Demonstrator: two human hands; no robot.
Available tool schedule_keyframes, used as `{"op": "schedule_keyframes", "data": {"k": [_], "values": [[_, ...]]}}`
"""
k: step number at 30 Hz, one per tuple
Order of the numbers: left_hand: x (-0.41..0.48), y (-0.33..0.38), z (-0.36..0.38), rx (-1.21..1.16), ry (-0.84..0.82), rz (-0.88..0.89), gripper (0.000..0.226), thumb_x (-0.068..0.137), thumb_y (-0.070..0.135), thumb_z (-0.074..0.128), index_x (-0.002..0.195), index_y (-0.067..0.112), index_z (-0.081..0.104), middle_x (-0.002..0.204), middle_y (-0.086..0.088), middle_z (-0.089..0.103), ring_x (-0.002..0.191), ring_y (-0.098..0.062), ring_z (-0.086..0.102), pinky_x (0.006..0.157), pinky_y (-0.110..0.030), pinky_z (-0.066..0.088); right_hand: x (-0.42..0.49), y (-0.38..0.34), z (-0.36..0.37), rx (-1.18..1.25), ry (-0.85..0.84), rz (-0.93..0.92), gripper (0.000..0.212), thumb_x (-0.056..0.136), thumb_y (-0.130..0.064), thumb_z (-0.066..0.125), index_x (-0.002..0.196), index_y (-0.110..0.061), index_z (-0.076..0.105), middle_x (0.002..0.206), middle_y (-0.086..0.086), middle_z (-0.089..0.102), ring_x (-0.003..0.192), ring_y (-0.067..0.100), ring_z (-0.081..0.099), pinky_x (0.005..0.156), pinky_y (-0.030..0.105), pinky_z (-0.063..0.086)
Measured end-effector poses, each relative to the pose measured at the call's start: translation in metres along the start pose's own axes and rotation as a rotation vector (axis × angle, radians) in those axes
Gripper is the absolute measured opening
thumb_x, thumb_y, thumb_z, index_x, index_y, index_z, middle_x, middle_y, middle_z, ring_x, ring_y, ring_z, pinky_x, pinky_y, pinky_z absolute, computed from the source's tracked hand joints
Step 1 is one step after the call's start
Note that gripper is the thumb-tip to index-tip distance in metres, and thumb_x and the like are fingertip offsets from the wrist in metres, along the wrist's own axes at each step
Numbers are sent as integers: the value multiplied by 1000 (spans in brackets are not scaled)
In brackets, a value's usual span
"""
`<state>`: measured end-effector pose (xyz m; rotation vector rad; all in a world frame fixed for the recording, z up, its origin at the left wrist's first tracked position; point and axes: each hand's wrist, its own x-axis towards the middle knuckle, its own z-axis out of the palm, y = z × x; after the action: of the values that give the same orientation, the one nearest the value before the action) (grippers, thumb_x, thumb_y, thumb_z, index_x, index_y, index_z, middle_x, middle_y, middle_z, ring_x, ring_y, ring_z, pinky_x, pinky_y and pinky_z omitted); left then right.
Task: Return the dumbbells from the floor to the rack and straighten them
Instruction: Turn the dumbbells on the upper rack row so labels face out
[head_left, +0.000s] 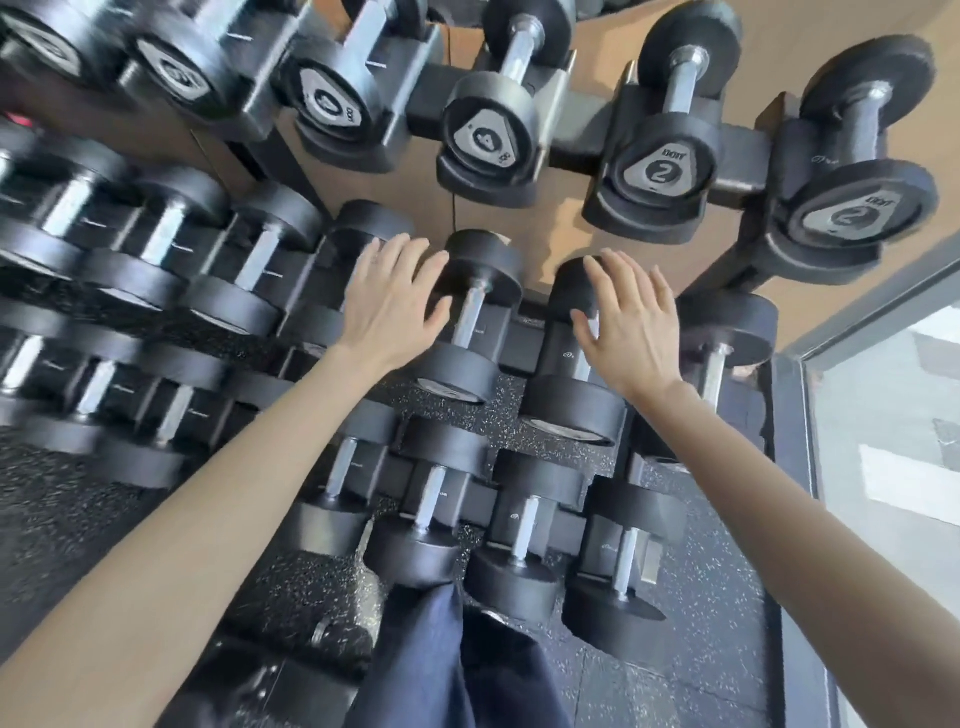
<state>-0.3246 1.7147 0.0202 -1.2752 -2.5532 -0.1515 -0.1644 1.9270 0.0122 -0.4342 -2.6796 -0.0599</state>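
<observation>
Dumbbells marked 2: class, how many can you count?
2, both on the top tier: the right-end dumbbell and its left neighbour. Blurred labels farther left may hide more.

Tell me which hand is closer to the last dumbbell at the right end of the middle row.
Right. The right hand is over the neighbouring dumbbell, just left of the end dumbbell; the left hand is farther left, at the next dumbbell.

Dumbbells: black, handles silver; end plates: grey, black numerals; rack: black; floor: black, pale-speckled; wall: tan; trousers: navy; frame: grey
</observation>
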Motion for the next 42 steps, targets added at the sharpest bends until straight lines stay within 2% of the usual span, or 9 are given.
{"op": "schedule_keyframes", "data": {"k": [11, 21, 24, 28, 30, 32, 34, 37, 42], "values": [[57, -60, 0, -25, 49, 19, 49, 91, 30, 43, 135, 8, 44, 138, -17, 46, 130, -33, 39, 110, -45, 26, 76, -25, 4, 53, -8, 8, 55, 86, -24, 51, 136, -7, 38, 141, 11, 42, 130, 27, 38, 106, 41, 28], [197, -87, 34, -246, -7, 236, 61, 95, 27, 49, 147, 11, 22, 153, -13, 26, 139, -29, 27, 108, -43, 33, 188, -27, 59, 30, -25, 236, 54, 86, -21, 55, 136, -11, 37, 140, 7, 45, 128, 26, 41, 101, 40, 32], [222, -89, 47, -312, 29, 293, 63, 94, 27, 52, 147, 11, 22, 153, -13, 26, 139, -29, 26, 101, -44, 41, 204, -25, 79, 45, -38, 305, 63, 85, -24, 59, 140, -11, 31, 135, 9, 48, 122, 29, 46, 97, 42, 36], [239, -93, 59, -414, 72, 322, 65, 93, 24, 54, 148, 12, 20, 151, -11, 30, 137, -27, 30, 93, -46, 47, 223, -22, 90, 369, -69, 410, 75, 81, -18, 68, 142, -9, 25, 134, 11, 49, 119, 26, 49, 96, 38, 41], [242, -92, 66, -479, 82, 302, 69, 93, 22, 55, 149, 10, 17, 151, -10, 30, 136, -26, 31, 99, -43, 43, 231, -18, 89, 592, -91, 451, 70, 79, -13, 70, 137, -6, 31, 130, 10, 52, 113, 19, 51, 98, 35, 42], [240, -87, 75, -543, 107, 240, 69, 93, 21, 55, 148, 6, 16, 150, -13, 31, 137, -26, 31, 107, -36, 33, 237, -13, 86, 642, -128, 449, 59, 78, -11, 70, 128, -3, 39, 124, 10, 56, 106, 17, 52, 97, 38, 44], [236, -82, 82, -621, 144, 155, 68, 92, 18, 57, 147, 4, 20, 149, -16, 32, 137, -27, 31, 110, -31, 27, 241, -8, 83, 575, -188, 403, 53, 78, -12, 70, 121, -3, 40, 121, 13, 56, 107, 25, 54, 94, 45, 43], [232, -79, 90, -734, 181, 22, 66, 89, 14, 59, 145, 3, 24, 148, -16, 33, 135, -28, 36, 108, -33, 31, 250, -8, 74, 413, -243, 306, 49, 79, -15, 67, 118, -5, 40, 120, 15, 55, 105, 36, 53, 87, 45, 43], [229, -88, 95, -854, 60, -86, 66, 90, 23, 60, 142, 5, 24, 145, -13, 34, 126, -31, 45, 98, -40, 42, 264, -9, 60, 136, -208, 82, 63, 79, -19, 67, 134, -11, 38, 123, 15, 55, 108, 36, 51, 78, 42, 43]]}}
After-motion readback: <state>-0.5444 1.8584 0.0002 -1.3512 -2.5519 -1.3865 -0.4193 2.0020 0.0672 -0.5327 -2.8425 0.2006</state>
